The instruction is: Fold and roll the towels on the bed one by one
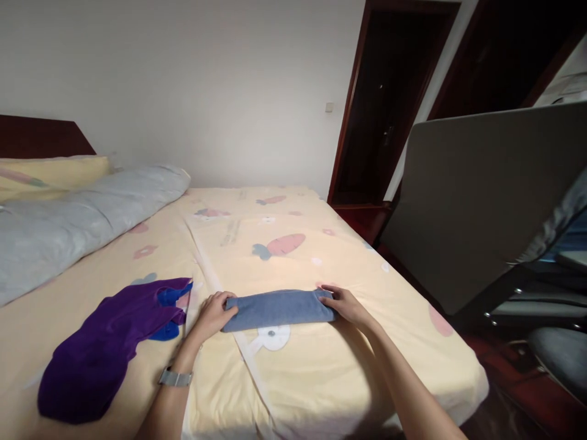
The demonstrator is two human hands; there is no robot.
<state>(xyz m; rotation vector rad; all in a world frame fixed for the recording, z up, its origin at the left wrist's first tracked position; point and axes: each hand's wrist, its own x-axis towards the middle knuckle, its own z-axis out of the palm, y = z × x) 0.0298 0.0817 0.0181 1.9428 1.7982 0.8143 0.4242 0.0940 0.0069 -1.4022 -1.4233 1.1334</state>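
A blue folded cloth (277,310) lies as a long flat strip across the bed, near its front. My left hand (215,313), with a watch on its wrist, has its fingers closed on the strip's left end. At the opposite end my right hand (346,305) pinches the cloth between thumb and fingers. Left of my left hand lies a crumpled purple cloth (98,348) with bright blue parts showing at its right side. What kind of cloth either piece is, I cannot tell.
The bed (293,379) has a yellow sheet with carrot and rabbit prints. A long grey rolled bedding piece (92,211) and a yellow pillow (55,171) lie at the left. A large dark grey panel (481,183) stands right of the bed, and a dark door (389,104) is behind.
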